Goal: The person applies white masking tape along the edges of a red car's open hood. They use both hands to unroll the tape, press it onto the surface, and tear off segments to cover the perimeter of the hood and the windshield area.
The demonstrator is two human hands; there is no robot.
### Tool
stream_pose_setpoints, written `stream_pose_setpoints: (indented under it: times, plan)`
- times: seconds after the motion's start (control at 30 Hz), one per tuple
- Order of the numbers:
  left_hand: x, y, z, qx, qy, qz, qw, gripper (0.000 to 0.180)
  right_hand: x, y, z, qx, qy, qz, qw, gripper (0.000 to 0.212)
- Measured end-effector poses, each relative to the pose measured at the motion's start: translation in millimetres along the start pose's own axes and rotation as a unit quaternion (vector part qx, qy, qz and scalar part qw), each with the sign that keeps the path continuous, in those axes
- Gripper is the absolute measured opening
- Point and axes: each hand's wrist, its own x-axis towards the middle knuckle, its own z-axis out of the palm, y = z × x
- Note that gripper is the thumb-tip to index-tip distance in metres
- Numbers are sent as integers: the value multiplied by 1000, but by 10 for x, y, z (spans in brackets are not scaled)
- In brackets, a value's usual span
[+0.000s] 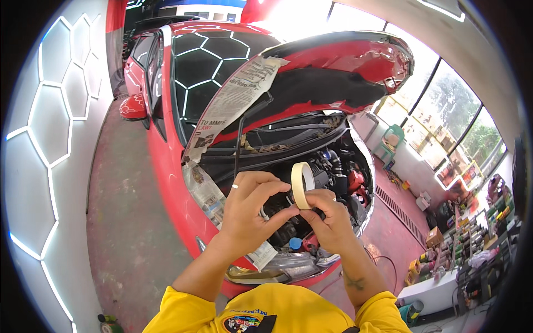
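A roll of cream masking tape (300, 188) stands on edge in front of my chest, above the open engine bay. My right hand (331, 220) pinches its lower rim between thumb and fingers. On the other side, my left hand (248, 206) is curled with a ring on one finger; its index fingertip and thumb tip meet the roll's left edge, a gap between them. Whether a loose tape end is there is too small to make out. Newspaper sheets (236, 94) cover the edge of the raised red hood (333, 55), and more newspaper (204, 188) lies along the left fender.
A red car (166, 166) with its hood propped up fills the middle. White panels with lit hexagon lines (50, 150) line the left wall. At right are a floor drain grate (401, 213), a green plastic chair (391, 141) and a cluttered bench of bottles and cans (452, 250).
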Motion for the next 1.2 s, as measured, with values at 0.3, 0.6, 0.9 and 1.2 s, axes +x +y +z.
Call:
stream_pose_setpoints:
  times: [0.3, 0.6, 0.9, 1.2]
  plan:
    - [55, 42, 152, 54, -44, 24, 997, 47, 32, 23, 7, -83, 2, -74, 994, 30]
    - [-304, -118, 641, -51, -108, -42, 992, 53, -374, 255, 34, -97, 13, 16, 995, 29]
    - [-408, -176, 647, -115, -129, -114, 978, 43, -509, 300, -60, -65, -49, 51, 995, 31]
    - [-410, -100, 534, 39, -72, -24, 996, 16, -295, 102, -297, -130, -121, -62, 982, 36]
